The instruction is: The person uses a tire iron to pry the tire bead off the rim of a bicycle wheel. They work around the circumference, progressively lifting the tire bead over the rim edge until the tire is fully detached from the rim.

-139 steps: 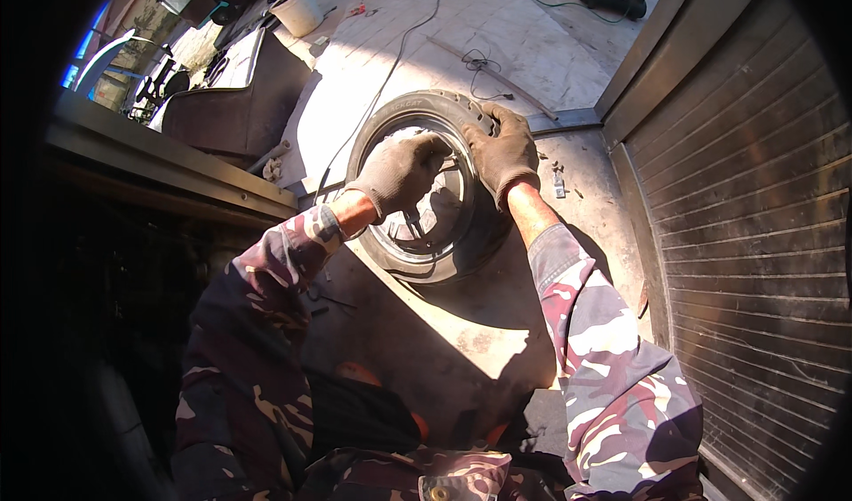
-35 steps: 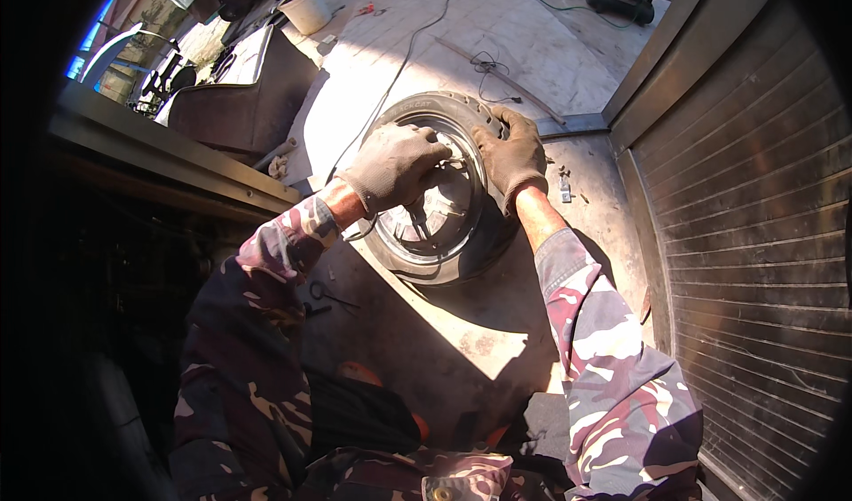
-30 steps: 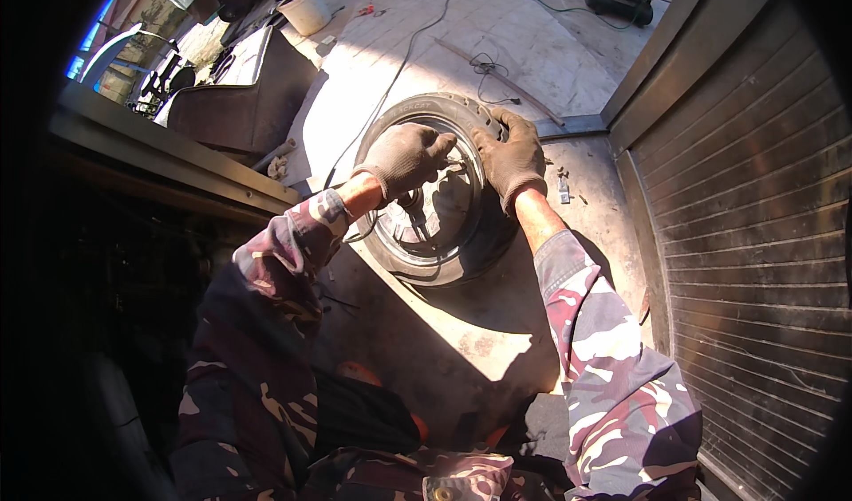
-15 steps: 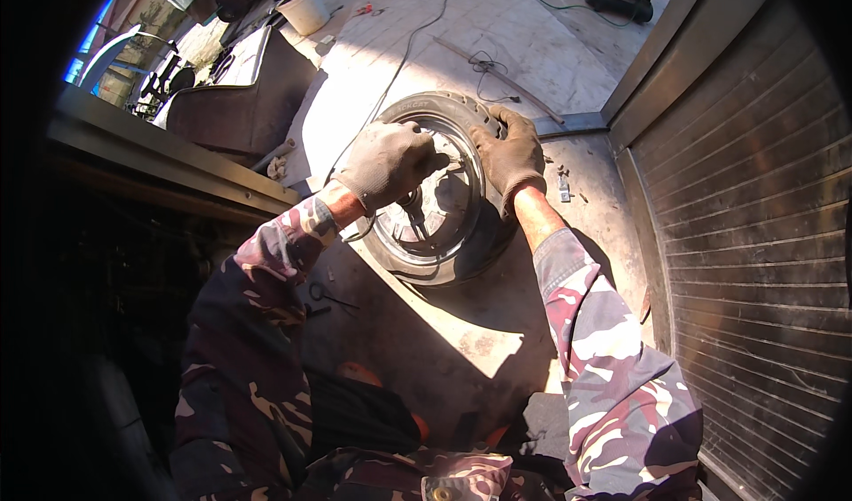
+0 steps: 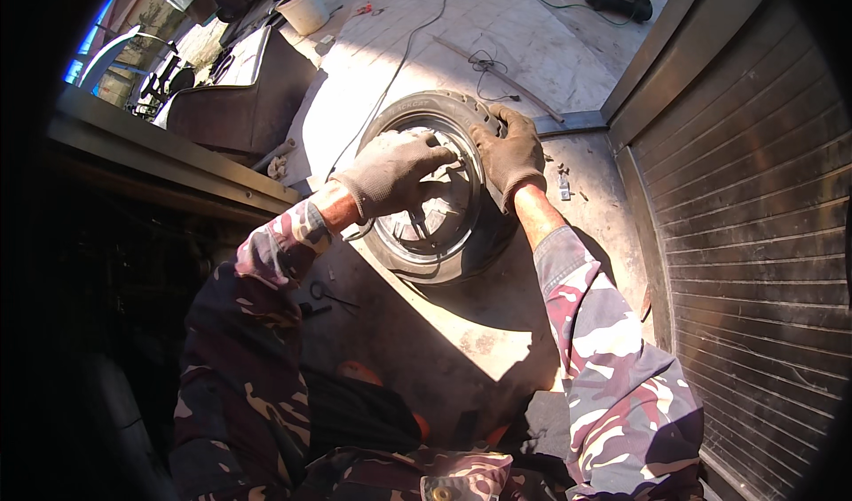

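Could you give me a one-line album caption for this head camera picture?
Two gloved hands work on a small wheel lying on sunlit concrete: left hand over the rim, right hand gripping the tyre.

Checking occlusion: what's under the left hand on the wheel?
The left hand lies over the wheel rim's upper left; spokes show beside it. The covered rim can't be seen.

No pkgs, labels, signs or screens showing anywhere in frame right now, top to bottom, L to R.
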